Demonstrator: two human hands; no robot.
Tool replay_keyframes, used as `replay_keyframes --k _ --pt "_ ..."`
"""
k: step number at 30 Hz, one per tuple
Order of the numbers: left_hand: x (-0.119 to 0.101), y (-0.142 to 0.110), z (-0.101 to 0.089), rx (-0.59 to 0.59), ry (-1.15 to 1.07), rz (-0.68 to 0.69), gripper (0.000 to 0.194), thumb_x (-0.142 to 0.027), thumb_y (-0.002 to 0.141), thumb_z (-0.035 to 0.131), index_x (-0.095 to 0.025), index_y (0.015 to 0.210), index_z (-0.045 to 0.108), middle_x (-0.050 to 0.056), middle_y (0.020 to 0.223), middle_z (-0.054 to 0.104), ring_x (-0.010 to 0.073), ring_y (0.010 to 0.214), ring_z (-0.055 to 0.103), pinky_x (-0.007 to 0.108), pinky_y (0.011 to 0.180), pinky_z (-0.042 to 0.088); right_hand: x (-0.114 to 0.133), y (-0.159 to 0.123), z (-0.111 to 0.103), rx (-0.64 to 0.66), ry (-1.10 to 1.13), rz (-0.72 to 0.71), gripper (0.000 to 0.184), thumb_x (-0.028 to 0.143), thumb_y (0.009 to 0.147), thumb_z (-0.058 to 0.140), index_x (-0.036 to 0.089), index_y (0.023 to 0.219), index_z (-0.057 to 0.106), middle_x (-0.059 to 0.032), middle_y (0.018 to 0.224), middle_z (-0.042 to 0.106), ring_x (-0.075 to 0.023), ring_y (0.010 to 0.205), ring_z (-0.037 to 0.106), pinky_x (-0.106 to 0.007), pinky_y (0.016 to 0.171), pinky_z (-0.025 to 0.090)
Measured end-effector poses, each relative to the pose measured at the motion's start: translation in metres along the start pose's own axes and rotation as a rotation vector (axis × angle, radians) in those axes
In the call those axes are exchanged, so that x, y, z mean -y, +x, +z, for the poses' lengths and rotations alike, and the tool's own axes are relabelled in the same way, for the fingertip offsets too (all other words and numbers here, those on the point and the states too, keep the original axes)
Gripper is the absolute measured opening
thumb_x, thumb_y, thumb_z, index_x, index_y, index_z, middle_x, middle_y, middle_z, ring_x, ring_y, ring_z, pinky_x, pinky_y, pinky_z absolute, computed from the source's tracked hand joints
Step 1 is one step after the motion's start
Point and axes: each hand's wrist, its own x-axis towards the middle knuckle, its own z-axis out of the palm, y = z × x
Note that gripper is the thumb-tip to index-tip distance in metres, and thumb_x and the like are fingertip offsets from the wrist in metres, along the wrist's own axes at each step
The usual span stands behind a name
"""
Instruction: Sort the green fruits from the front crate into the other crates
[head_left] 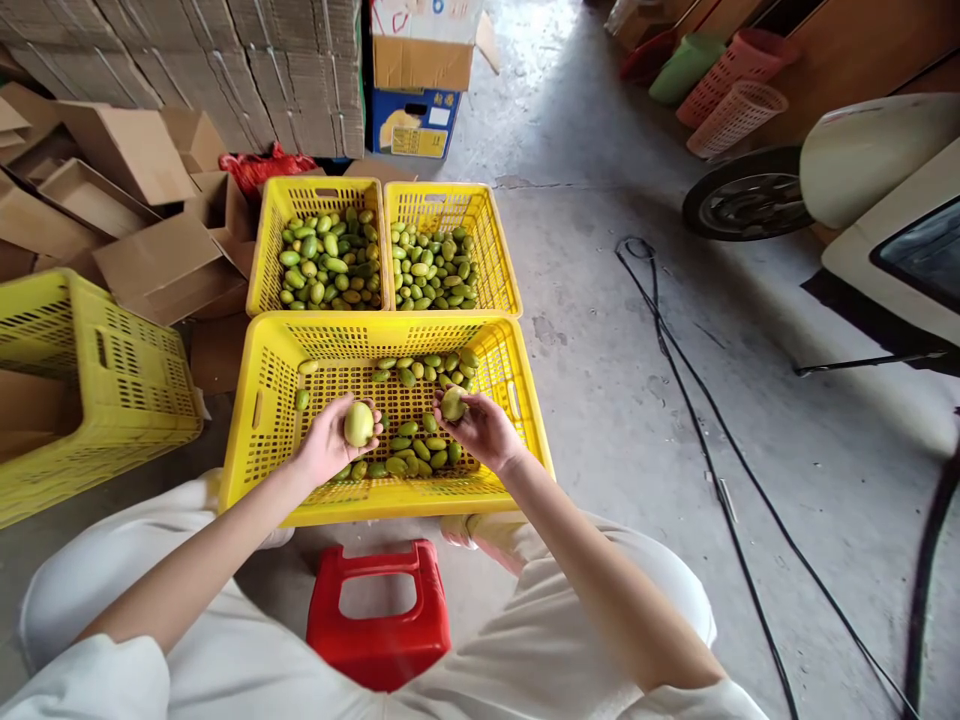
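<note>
Here, two hands [328,447] [484,432], two held fruits [358,425] [453,405], four yellow crates [390,515].

Open air separates the hands [324,446]; the front crate's walls [243,450] block low sideways passage.

Wears a short-sleeved, off-white top, loose in cut, with the left sleeve [112,680] between seven and eight o'clock and the right sleeve [697,703] at five. Bares both forearms [217,550] from hem to fingers [459,428]. Continues downward in roomy trousers [645,570] of much the same off-white (hard to tell apart from the top near six o'clock), rounded over the left knee at eight o'clock and softly creased along the thighs. Finishes in pale footwear [277,538] between seven and eight o'clock, mostly hidden.
</note>
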Motion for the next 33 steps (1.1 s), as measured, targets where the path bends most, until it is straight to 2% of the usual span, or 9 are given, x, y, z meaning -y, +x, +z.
replay_keyframes --k 4,7,10,15,18,20,24,28,33 --pt "0.004 0.0 0.0 0.077 0.172 0.034 0.025 -0.012 0.065 0.082 -0.014 0.083 0.064 0.003 0.081 0.065 0.0123 0.066 0.064 0.021 0.054 0.052 0.001 0.004 -0.005 -0.027 0.01 -0.077 0.027 0.005 0.071 0.071 0.021 0.085 0.054 0.0028 0.075 0.064 -0.0112 0.072 0.065 -0.02 0.06 0.058" --pt "0.008 0.001 -0.005 0.127 0.258 0.006 0.027 -0.026 0.068 0.082 -0.015 0.07 0.058 -0.002 0.06 0.057 0.0083 0.045 0.053 0.017 0.035 0.036 0.002 0.006 -0.01 -0.038 -0.021 -0.002 0.026 0.01 0.073 0.074 0.019 0.077 0.05 0.0048 0.065 0.059 -0.0045 0.048 0.05 -0.009 0.033 0.033" --pt "0.009 0.001 -0.008 0.151 0.255 -0.071 0.042 -0.052 0.077 0.071 -0.016 0.061 0.054 -0.003 0.046 0.049 0.0088 0.032 0.043 0.018 0.028 0.027 0.001 0.006 -0.013 -0.024 -0.044 0.108 0.025 0.023 0.079 0.073 0.019 0.072 0.049 0.0054 0.056 0.053 -0.0023 0.036 0.036 -0.011 0.026 0.02" --pt "0.005 -0.002 -0.005 0.121 0.101 -0.056 0.058 -0.068 0.084 0.05 -0.014 0.065 0.06 0.004 0.052 0.055 0.0128 0.038 0.05 0.023 0.032 0.035 0.003 0.002 -0.009 -0.025 0.058 0.042 0.015 0.03 0.085 0.061 0.018 0.078 0.055 0.0002 0.059 0.059 -0.0067 0.042 0.049 -0.013 0.031 0.036" --pt "0.004 -0.005 0.0 0.075 0.035 -0.006 0.028 -0.04 0.084 0.063 -0.012 0.085 0.066 0.009 0.078 0.067 0.0164 0.063 0.064 0.027 0.054 0.053 0.006 0.001 -0.004 -0.08 0.072 -0.031 0.01 0.021 0.081 0.061 0.017 0.09 0.06 -0.0065 0.081 0.071 -0.0162 0.075 0.07 -0.023 0.06 0.06" --pt "0.004 -0.006 0.002 0.067 0.084 0.015 0.021 -0.019 0.078 0.07 -0.013 0.097 0.066 0.009 0.091 0.07 0.0168 0.076 0.067 0.028 0.068 0.056 0.007 0.0 -0.002 -0.093 0.045 -0.042 0.016 0.017 0.078 0.064 0.018 0.094 0.061 -0.0059 0.086 0.072 -0.0175 0.085 0.071 -0.027 0.073 0.062" --pt "0.007 -0.007 0.001 0.129 0.215 0.028 0.024 -0.016 0.07 0.078 -0.014 0.089 0.064 0.005 0.081 0.067 0.0128 0.067 0.063 0.024 0.06 0.052 0.004 0.0 -0.002 0.007 -0.02 -0.035 0.024 0.013 0.071 0.073 0.021 0.089 0.059 0.0035 0.073 0.064 -0.0079 0.063 0.061 -0.016 0.056 0.055" --pt "0.007 -0.003 -0.003 0.159 0.248 0.03 0.026 -0.022 0.067 0.08 -0.016 0.076 0.056 -0.003 0.059 0.055 0.0075 0.046 0.05 0.018 0.043 0.037 0.001 0.001 -0.004 0.073 -0.071 -0.074 0.035 0.005 0.059 0.078 0.02 0.08 0.054 0.0079 0.066 0.054 -0.0019 0.047 0.042 -0.007 0.036 0.031" --pt "0.006 0.004 -0.007 -0.026 0.105 -0.029 0.021 -0.032 0.083 0.065 -0.014 0.076 0.057 -0.002 0.058 0.053 0.006 0.041 0.045 0.017 0.038 0.035 0.002 -0.001 -0.001 0.084 -0.146 -0.01 0.035 0.036 0.07 0.083 0.021 0.08 0.053 0.0077 0.062 0.049 -0.0025 0.04 0.027 -0.012 0.03 0.02"
